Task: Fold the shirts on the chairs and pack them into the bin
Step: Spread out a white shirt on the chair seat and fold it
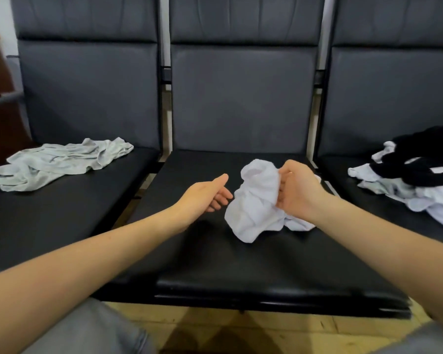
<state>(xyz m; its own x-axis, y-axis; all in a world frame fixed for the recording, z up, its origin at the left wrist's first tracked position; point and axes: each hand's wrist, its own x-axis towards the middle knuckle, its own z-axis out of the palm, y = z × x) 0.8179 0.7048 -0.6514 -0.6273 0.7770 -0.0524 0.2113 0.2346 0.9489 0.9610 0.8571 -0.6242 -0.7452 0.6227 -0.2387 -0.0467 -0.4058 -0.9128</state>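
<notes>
White shirt point(256, 200), bunched up on the middle seat point(215, 264), is gripped at its top by the right hand point(298, 190), while the left hand point(206, 195) hovers just left of it, fingers loose and holding nothing, with a grey shirt point(54, 163) far left and a pile point(417, 180) right.

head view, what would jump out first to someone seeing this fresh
First, the crumpled white shirt bunched over the middle chair seat, gripped by the right hand, with the left hand open beside it, apart from the cloth. Next, the pale grey shirt spread rumpled on the left seat. On the right seat lies a heap of white and black clothes.
</notes>
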